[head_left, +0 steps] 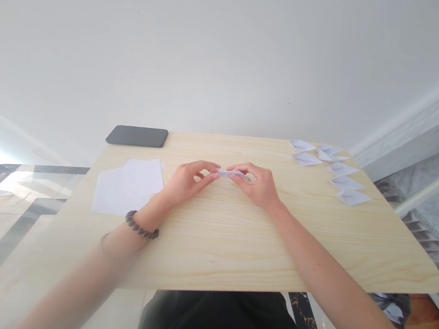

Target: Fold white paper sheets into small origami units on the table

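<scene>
A small folded piece of white paper [226, 173] was found at the middle of the desk [207, 250], between the two hands. The left hand [186, 183] had its fingers [211, 177] closed on the left end of the piece; the right hand [259, 186] pinched the right end, thumb on the near side. Whether the paper touched the desk surface could not be determined. A dark beaded bracelet [141, 226] was worn on the left wrist. To the left, near the left forearm, lay flat white sheets [130, 187], overlapping. Beyond them, at the far left, rested a dark, flat rectangular device [137, 136]. A group of folded white paper pieces [351, 197] lay on the far right, well apart from the right hand, several placed close together. A pale wall [219, 50] stood behind the far edge.
</scene>
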{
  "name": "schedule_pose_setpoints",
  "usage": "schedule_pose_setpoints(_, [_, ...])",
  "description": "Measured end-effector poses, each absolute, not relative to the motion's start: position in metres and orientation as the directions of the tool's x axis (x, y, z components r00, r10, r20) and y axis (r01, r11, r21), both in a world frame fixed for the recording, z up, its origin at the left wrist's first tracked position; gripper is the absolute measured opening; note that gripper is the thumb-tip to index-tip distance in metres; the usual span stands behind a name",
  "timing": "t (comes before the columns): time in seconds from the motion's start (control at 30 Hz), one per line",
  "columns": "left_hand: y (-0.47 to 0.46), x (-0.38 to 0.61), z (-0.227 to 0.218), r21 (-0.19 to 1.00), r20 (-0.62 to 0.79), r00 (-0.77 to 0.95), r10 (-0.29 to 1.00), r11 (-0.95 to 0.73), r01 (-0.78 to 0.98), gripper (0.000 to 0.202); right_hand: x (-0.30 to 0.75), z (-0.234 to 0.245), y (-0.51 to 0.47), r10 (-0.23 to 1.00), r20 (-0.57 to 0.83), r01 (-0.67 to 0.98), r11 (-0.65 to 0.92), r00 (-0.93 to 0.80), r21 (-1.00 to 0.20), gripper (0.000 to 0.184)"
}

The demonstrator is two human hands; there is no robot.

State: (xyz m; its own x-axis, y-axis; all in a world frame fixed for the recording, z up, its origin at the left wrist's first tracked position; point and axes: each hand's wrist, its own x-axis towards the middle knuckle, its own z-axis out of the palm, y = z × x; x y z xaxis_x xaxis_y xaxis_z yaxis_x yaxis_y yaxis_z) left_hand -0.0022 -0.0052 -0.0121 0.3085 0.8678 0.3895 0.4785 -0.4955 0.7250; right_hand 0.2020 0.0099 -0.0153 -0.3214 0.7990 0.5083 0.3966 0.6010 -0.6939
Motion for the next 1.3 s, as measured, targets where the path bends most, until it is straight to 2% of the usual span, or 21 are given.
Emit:
schedule_pose_setpoints(0.13, [-0.0013,-0.0044,-0.0148,0.675,0.456,0.327,0.828,-0.561,0.479,0.021,0.2019,-0.0156,0.0096,0.789,0.521,0.369,0.614,-0.326,-0.698,0.012])
schedule_pose_setpoints(0.33, [-0.0017,-0.0048,-0.0153,0.724,0.344,0.316,0.884,-0.464,0.511,0.021,0.202,-0.0167,0.0099,0.771,0.512,0.334,0.63,-0.378,-0.701,0.011])
schedule_pose_setpoints(0.47, [-0.0013,-0.0037,-0.0151,0.747,0.347,0.319,0.882,-0.465,0.476,0.02,0.202,-0.0171,0.0104,0.765,0.524,0.351,0.641,-0.376,-0.683,0.012])
schedule_pose_setpoints(0.57, [-0.0008,-0.0029,-0.016,0.74,0.357,0.313,0.88,-0.471,0.48,0.016,0.2008,-0.0175,0.0105,0.745,0.546,0.368,0.665,-0.383,-0.65,0.012])
schedule_pose_setpoints(0.77, [-0.0022,-0.0014,-0.0165,0.686,0.296,0.287,0.911,-0.412,0.599,0.02,0.1995,-0.0186,0.0103,0.722,0.574,0.413,0.692,-0.386,-0.592,0.014])
schedule_pose_setpoints(1.0, [-0.0002,-0.0032,-0.0171,0.831,0.301,0.21,0.93,-0.364,0.42,0.022,0.2003,-0.019,0.0121,0.757,0.548,0.45,0.653,-0.356,-0.609,0.015])
schedule_pose_setpoints(1.13, [-0.0006,-0.0038,-0.0186,0.884,0.243,0.162,0.956,-0.287,0.368,0.035,0.2007,-0.0197,0.0133,0.779,0.534,0.483,0.624,-0.328,-0.614,0.017])
schedule_pose_setpoints(1.3, [-0.0036,-0.0013,-0.0174,0.903,0.231,0.138,0.963,-0.266,0.339,0.027,0.2004,-0.0188,0.013,0.795,0.512,0.493,0.605,-0.326,-0.625,0.02])
